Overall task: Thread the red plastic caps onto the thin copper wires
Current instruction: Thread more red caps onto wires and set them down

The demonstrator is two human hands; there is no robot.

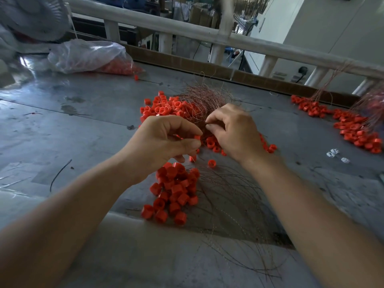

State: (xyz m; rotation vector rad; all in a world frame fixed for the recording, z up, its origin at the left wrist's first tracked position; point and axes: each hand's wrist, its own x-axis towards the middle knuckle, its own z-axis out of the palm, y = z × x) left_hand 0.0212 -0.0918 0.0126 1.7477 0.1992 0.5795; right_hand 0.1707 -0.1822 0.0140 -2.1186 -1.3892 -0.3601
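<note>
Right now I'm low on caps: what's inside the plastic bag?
Red caps show through the bag at its right end; its crumpled folds hide the rest.

Scuffed grey metal table [83, 125]. Red caps [174, 192] in heaps at centre, lower centre and far right, copper wires [203, 98] tangled mid-frame and fanned out lower down, clear plastic bag [87, 55] upper left, few white bits [332, 152] on the right.

fan [31, 15] far left | plastic bag [83, 55] beside it | white railing [187, 32] behind table [62, 121] | white clips [334, 153] right
</note>
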